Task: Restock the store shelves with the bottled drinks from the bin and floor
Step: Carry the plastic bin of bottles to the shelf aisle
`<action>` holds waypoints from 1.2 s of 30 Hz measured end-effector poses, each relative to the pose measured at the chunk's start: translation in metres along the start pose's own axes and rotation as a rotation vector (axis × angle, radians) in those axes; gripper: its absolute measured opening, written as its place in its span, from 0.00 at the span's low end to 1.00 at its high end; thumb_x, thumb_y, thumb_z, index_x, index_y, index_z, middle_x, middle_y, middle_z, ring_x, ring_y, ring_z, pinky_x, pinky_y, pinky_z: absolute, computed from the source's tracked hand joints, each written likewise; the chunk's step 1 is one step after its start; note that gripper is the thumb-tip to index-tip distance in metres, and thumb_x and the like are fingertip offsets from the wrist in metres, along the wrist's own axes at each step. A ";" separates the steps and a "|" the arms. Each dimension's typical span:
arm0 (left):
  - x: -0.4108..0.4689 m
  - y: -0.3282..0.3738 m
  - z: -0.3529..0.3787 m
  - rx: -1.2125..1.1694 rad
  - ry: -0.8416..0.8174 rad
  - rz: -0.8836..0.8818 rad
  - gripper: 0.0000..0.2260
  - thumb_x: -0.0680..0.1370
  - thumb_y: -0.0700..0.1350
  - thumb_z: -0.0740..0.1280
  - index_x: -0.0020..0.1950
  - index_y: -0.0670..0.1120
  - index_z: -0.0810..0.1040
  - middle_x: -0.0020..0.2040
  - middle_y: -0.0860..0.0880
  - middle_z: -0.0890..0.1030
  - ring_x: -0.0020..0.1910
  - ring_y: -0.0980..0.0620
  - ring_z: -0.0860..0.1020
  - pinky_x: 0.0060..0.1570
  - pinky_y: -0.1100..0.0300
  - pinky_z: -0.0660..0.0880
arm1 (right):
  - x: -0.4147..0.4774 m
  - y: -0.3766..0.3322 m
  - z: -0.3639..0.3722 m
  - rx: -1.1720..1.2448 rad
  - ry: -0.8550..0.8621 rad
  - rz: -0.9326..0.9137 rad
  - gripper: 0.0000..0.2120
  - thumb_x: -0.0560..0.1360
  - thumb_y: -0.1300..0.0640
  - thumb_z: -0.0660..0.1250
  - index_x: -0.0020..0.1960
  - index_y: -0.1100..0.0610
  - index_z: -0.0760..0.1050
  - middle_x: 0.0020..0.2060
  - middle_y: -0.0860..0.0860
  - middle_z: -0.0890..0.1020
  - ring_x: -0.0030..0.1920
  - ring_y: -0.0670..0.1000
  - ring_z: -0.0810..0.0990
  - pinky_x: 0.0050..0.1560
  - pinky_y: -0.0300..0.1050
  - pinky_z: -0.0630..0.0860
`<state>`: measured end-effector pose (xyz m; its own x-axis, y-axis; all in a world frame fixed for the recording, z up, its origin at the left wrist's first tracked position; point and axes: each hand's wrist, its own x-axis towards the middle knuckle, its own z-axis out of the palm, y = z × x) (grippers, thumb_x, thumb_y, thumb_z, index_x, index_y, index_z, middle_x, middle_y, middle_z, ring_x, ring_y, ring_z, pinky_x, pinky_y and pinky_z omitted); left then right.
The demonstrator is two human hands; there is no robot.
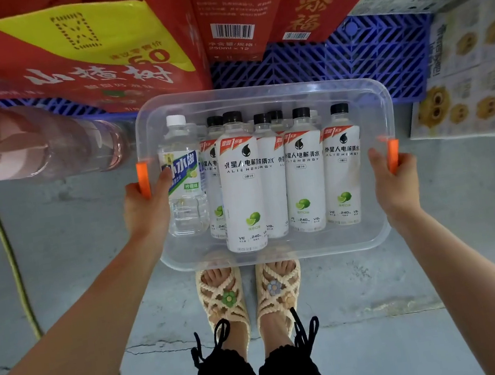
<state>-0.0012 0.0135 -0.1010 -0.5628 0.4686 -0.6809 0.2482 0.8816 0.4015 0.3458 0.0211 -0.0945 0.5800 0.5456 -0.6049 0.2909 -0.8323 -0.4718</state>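
- Red cartons [90, 50] stand on a blue pallet [348, 53] just beyond.
- The clear bin [285, 254] is held above the concrete floor.
- White-labelled bottles [241, 188] and one clear bottle [182, 181] lie inside it.
- Left hand [146, 208] and right hand [395, 184] each grip an orange end handle.

Bottles [273, 177] standing in bin [285, 254] at frame centre, cartons [108, 41] along top, feet [251, 299] below bin
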 end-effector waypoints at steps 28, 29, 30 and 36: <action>-0.224 0.008 -0.213 0.090 -0.025 0.014 0.27 0.75 0.67 0.57 0.32 0.44 0.65 0.30 0.47 0.67 0.31 0.48 0.64 0.31 0.55 0.61 | -0.246 -0.038 -0.160 -0.122 -0.053 0.094 0.26 0.76 0.38 0.62 0.32 0.56 0.60 0.29 0.50 0.66 0.31 0.52 0.63 0.32 0.47 0.61; -0.243 0.014 -0.230 0.069 -0.024 0.032 0.27 0.75 0.67 0.58 0.32 0.44 0.65 0.30 0.47 0.68 0.31 0.48 0.64 0.31 0.55 0.61 | -0.265 -0.046 -0.175 -0.100 -0.047 0.089 0.26 0.76 0.38 0.62 0.32 0.56 0.59 0.29 0.51 0.66 0.31 0.52 0.63 0.32 0.47 0.61; -0.260 0.020 -0.247 0.052 -0.017 0.050 0.27 0.75 0.66 0.59 0.32 0.44 0.66 0.30 0.47 0.68 0.30 0.49 0.65 0.31 0.56 0.62 | -0.286 -0.053 -0.191 -0.067 -0.039 0.089 0.26 0.76 0.38 0.62 0.32 0.56 0.59 0.29 0.51 0.65 0.31 0.52 0.63 0.32 0.47 0.60; -0.346 0.065 -0.323 0.050 0.002 0.222 0.27 0.76 0.64 0.60 0.34 0.40 0.69 0.31 0.44 0.71 0.33 0.45 0.68 0.32 0.53 0.63 | -0.406 -0.075 -0.276 0.106 0.107 0.107 0.25 0.77 0.41 0.63 0.31 0.57 0.60 0.28 0.51 0.66 0.31 0.52 0.64 0.31 0.47 0.61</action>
<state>-0.0444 -0.1095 0.3589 -0.4917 0.6515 -0.5777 0.4054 0.7584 0.5104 0.2982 -0.1653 0.3631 0.6828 0.4359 -0.5864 0.1441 -0.8671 -0.4768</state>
